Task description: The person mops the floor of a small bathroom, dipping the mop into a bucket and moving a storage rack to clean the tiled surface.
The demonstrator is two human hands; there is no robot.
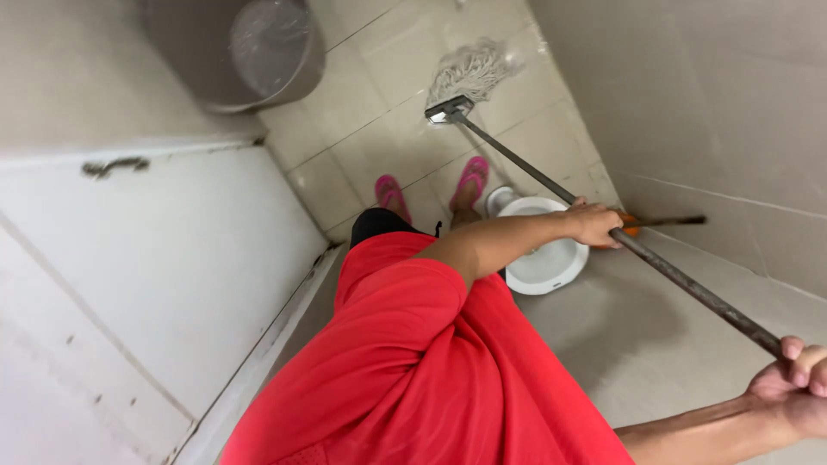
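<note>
Tiled floor (388, 129), pale walls, white door (155, 284) at left; grey lined bin (250, 52) in the corner. White bowl (543, 258) underfoot (pink sandals beside). Mop (469, 77) head-down on tiles, shaft gripped by left hand (594, 224) midway, right hand (797, 387) clenched near its top.

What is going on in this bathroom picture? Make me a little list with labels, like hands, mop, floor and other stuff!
left hand: the left hand grips the middle of the mop handle
right hand: the right hand grips the handle's upper end
mop: the stringy mop head rests on the tiled floor
feet: pink sandals on the tiles
nearby: white squat toilet by the feet, grey bin in the corner
clothes: red shirt
</note>
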